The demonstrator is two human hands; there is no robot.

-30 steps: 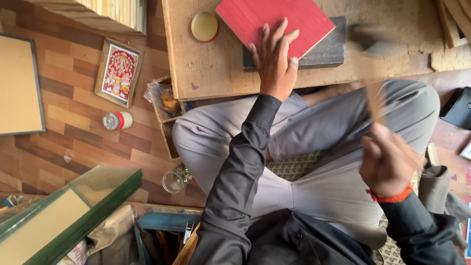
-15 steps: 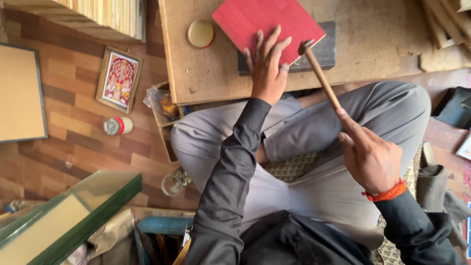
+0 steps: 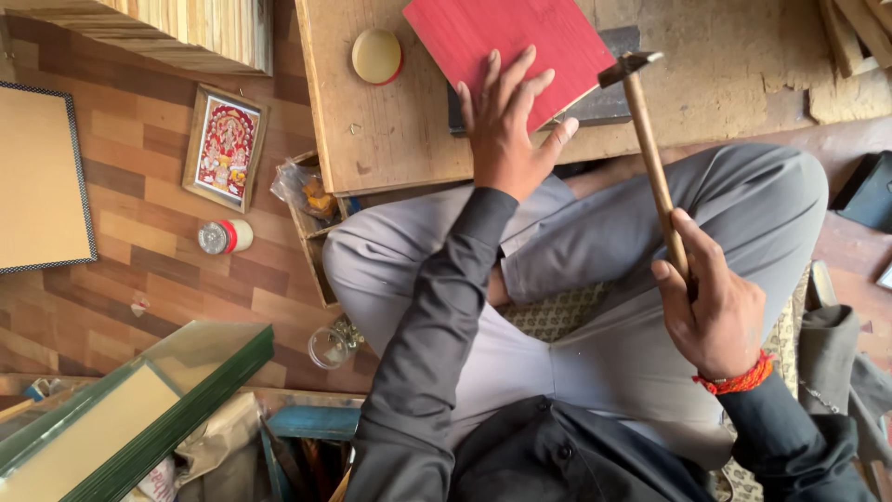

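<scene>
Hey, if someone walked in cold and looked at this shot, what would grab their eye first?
Probably the bright red board at top centre, pinned flat on the low wooden table by the left hand. Next, the hammer in the right hand, its head beside the board's edge. On the floor at left lies a small framed colourful picture.

Left hand [image 3: 506, 139] lies flat, fingers spread; right hand [image 3: 711, 307] fisted, raised.

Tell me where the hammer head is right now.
In the head view, the hammer head is upper right of centre, over the wooden table, just right of the red board under the left hand. The right hand grips the handle.
</scene>
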